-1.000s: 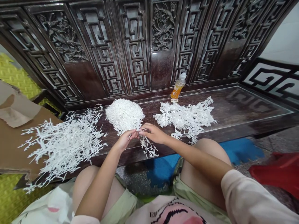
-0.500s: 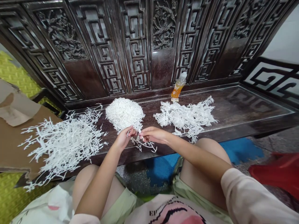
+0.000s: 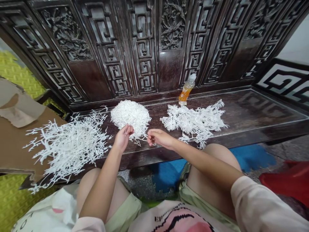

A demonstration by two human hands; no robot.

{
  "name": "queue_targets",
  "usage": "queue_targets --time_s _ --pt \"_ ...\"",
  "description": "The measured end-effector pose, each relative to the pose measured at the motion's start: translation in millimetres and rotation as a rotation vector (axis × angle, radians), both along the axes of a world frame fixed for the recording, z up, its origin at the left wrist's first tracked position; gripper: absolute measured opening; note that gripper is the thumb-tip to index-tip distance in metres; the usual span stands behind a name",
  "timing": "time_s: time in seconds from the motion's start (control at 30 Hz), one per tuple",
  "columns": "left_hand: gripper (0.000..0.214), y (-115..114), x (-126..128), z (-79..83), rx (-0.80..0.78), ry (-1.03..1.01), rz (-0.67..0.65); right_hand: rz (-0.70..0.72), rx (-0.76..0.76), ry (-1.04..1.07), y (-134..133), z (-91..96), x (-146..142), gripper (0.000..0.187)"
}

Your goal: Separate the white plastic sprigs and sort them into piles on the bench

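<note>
Hands drawn apart since the earlier frame: the left hand (image 3: 124,138) now rises over the near edge of the central mound of fine white branched sprigs (image 3: 130,116), its fingers curled closed, while the right hand (image 3: 158,138) lies a short way to the right, thumb and forefinger pinched together. Whether either hand grasps a strand is too fine to tell; a few loose sprigs trail from the mound just beside the left hand. Coarser branched sprigs form a left heap (image 3: 67,148), partly on a cardboard sheet (image 3: 14,151), and a right heap (image 3: 193,122). All lie on the seat of a dark carved wooden bench (image 3: 253,109), with an orange drink bottle (image 3: 186,87) against its fretwork backrest (image 3: 142,48). Handling note: such branching strands snag readily, so a light fingertip pinch at a single stem, drawn slowly clear of its neighbours, limits tangling and breakage.
</note>
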State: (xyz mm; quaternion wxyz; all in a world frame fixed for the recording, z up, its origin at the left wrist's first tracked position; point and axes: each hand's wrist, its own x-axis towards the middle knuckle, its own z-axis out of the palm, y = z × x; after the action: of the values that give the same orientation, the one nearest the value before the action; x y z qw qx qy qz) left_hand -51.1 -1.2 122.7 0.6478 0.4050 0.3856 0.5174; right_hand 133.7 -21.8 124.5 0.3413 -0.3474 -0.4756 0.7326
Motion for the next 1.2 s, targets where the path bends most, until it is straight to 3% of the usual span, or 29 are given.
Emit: queue_targets --time_s 0.13,0.33,0.5,0.7,0.9,1.07,1.2 --pt "0.045 -5 1 2.7 0.005 0.094 -0.185 -0.070 0.105 -0.143 0 -1.5 0 0.018" --pt "0.045 -12 17 -2.8 -0.028 0.155 -0.353 -0.187 0.337 -0.221 0 -10.9 -4 0.037" --pt "0.045 -13 17 -5.3 -0.047 0.159 -0.399 -0.165 0.262 -0.194 1 -15.0 -6 0.025" --pt "0.046 -15 22 -8.3 -0.075 0.103 -0.418 -0.148 0.140 -0.068 1 -20.5 -9 0.031" --pt "0.045 -10 17 -5.0 -0.103 0.045 -0.323 -0.146 0.103 -0.063 4 -20.4 -8 0.033" --pt "0.047 -9 13 -2.3 -0.116 0.020 -0.183 0.016 0.132 -0.096 -2 -13.0 -9 0.034" --pt "0.049 -10 15 -2.6 -0.090 -0.010 -0.095 0.042 0.223 -0.137 -7 -7.2 -11 0.036"
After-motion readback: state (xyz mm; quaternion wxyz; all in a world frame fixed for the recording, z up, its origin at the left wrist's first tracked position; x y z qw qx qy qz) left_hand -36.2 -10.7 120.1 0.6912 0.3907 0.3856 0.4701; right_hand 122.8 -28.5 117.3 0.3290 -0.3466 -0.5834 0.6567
